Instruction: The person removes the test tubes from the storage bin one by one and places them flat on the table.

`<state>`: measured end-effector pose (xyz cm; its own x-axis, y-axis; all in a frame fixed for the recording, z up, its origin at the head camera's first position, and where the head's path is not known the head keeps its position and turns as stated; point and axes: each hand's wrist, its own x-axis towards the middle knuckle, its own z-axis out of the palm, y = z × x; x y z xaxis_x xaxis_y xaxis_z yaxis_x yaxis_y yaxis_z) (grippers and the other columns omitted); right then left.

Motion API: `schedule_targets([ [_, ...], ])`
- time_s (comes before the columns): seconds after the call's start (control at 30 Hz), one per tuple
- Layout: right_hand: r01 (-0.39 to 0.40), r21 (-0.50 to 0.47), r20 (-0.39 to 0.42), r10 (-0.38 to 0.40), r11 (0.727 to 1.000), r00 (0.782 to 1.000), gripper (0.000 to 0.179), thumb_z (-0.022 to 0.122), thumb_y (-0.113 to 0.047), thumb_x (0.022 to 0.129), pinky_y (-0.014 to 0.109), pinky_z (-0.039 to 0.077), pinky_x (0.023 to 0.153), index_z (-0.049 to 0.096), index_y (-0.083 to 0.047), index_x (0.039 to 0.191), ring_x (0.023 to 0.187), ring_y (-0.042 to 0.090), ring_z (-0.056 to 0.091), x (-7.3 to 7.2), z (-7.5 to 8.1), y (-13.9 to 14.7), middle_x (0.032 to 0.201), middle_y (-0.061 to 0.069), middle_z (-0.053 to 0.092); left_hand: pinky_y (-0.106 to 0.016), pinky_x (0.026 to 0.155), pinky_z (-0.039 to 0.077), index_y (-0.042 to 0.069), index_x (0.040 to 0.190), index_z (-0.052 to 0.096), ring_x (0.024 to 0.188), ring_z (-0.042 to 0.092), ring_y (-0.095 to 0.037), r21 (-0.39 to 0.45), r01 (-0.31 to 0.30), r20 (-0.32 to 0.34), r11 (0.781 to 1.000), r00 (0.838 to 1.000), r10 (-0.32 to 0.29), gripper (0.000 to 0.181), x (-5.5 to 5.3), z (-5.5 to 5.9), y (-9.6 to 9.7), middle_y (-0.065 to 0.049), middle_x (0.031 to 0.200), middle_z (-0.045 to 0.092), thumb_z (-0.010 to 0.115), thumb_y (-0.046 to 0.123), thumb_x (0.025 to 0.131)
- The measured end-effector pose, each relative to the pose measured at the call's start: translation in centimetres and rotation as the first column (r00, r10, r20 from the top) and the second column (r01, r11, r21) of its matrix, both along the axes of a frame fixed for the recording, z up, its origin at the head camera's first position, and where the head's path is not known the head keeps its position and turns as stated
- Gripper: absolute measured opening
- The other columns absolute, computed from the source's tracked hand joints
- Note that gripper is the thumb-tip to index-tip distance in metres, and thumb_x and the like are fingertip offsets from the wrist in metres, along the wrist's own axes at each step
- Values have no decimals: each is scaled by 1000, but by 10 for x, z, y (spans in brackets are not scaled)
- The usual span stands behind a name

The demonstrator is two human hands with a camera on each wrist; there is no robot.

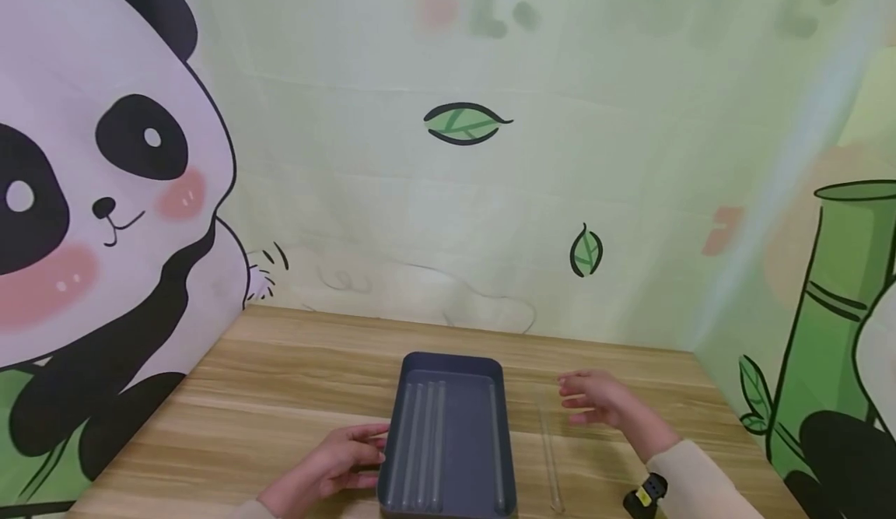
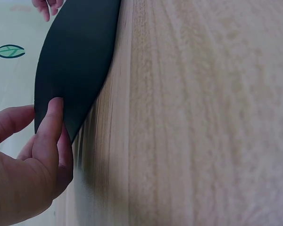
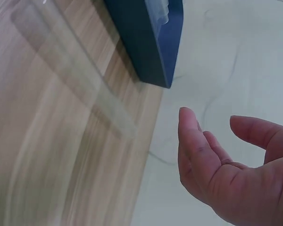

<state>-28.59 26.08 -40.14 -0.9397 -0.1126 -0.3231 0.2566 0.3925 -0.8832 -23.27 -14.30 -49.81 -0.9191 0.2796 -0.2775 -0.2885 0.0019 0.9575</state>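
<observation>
A dark blue rectangular tray (image 1: 465, 441) lies lengthwise on the table. Inside it, several clear tubes (image 1: 423, 445) lie side by side along the left, and one more clear tube (image 1: 497, 449) lies along the right wall. My left hand (image 1: 336, 461) rests its fingertips against the tray's left outer wall, as the left wrist view also shows with its fingers (image 2: 49, 127) on the dark side. To the right of the tray, a single clear tube (image 1: 551, 457) lies on the tabletop. Just right of its far end, my right hand (image 1: 595, 398) hovers with loosely bent fingers and holds nothing.
The wood-grain table (image 1: 301, 363) ends at a pale green backdrop (image 1: 336, 153) printed with a panda, leaves and bamboo. A black device with a yellow mark (image 1: 645, 496) sits on the right wrist.
</observation>
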Motion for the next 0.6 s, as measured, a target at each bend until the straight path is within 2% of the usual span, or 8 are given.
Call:
schedule_targets([
  [0.13, -11, -3, -5, 11, 1000, 1000, 54, 45, -23, 109, 43, 62, 91, 39, 15, 146, 122, 39, 62, 5, 7, -5, 141, 34, 52, -39, 80, 63, -7, 148, 45, 95, 67, -14, 4, -1, 6, 1000, 1000, 1, 65, 0, 0, 0, -32, 141, 55, 62, -5, 86],
  [0.27, -51, -48, 18, 52, 998, 998, 58, 41, -28, 109, 46, 59, 97, 35, 13, 150, 134, 43, 55, 10, 13, -11, 150, 35, 46, -39, 79, 63, -7, 148, 45, 95, 67, -14, 0, -5, 8, 1000, 1000, 5, 65, 0, 0, 0, -31, 140, 56, 62, -5, 86],
  [0.47, -147, -166, 71, 161, 975, 984, 63, 31, -30, 111, 60, 43, 115, 18, 12, 157, 149, 51, 32, 15, 18, -20, 161, 35, 29, -39, 80, 63, -7, 148, 45, 95, 67, -13, 0, -1, 13, 1000, 1000, 1, 64, 0, 0, 0, -31, 140, 56, 62, -5, 87],
  [0.6, -174, -214, 98, 198, 961, 975, 66, 29, -32, 111, 66, 34, 119, 11, 11, 159, 152, 54, 22, 18, 17, -29, 164, 35, 18, -39, 80, 63, -7, 149, 44, 95, 67, -13, -4, -4, 14, 1000, 1000, 4, 64, 0, 1, 1, -34, 142, 52, 62, -5, 87],
])
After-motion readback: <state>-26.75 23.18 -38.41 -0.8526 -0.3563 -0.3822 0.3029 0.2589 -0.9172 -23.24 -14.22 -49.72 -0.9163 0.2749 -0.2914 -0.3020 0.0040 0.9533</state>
